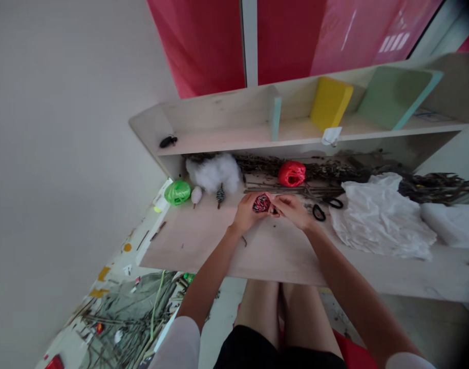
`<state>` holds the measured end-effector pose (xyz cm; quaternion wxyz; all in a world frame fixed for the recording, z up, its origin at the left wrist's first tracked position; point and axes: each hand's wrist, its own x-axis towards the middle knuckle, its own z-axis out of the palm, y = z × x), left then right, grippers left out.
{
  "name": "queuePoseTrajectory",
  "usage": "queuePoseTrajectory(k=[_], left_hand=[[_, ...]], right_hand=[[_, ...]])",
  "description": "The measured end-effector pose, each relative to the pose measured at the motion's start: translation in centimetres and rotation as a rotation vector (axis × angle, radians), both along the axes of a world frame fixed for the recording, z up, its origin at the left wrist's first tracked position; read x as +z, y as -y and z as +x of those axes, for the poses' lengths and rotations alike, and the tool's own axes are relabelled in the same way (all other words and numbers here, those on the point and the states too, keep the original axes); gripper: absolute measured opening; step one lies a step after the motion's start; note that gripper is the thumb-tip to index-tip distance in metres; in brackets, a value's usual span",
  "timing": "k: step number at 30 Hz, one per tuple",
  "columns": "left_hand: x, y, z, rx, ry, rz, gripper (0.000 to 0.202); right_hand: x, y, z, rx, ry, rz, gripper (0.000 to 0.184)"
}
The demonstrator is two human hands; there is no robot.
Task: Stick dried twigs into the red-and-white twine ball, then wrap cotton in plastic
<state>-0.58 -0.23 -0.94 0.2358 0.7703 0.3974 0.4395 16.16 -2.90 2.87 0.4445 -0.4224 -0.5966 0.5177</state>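
Note:
In my left hand (245, 214) sits a small oval bundle (261, 203) wound with red, black and white strands. My right hand (292, 209) is closed in a pinch at the bundle's right end; what exactly lies between those fingertips is too small to tell. Left of my hands, a similar dark-and-white wound bundle (220, 195) lies on the desk with a thin stick through it. Beside it is a whitish wrapped bundle (196, 196) on a stick. Black-handled scissors (319, 212) lie to the right of my right hand, their blades hard to see.
A green ball of plastic twine (177, 192), white fluffy stuffing (215, 173) and a red twine ball (292, 173) line the desk's back, near dry twigs (330, 170). Crumpled white paper (382, 218) lies right. A shelf (219, 141) overhangs. Branches (130, 318) cover the floor at left.

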Motion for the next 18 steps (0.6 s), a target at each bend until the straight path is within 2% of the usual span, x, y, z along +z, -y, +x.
queuePoseTrajectory(k=[3,5,10,13,18], left_hand=[[-0.3,-0.2,0.0,0.004,-0.107,0.087,0.053],[-0.4,-0.2,0.0,0.029,-0.156,0.108,0.049],[0.1,0.3,0.2,0.032,-0.158,0.058,0.042],[1.0,0.9,0.3,-0.024,-0.064,-0.078,0.049],[1.7,1.8,0.5,-0.219,0.061,-0.446,0.054]], right_hand=[[-0.4,0.0,-0.2,-0.080,0.082,0.076,0.058],[-0.9,-0.2,-0.2,-0.128,0.164,0.180,0.055],[-1.8,-0.7,0.0,-0.279,0.383,0.469,0.046],[-1.9,-0.8,0.2,-0.342,0.383,0.502,0.046],[-2.2,-0.9,0.4,-0.366,0.264,0.410,0.045]])
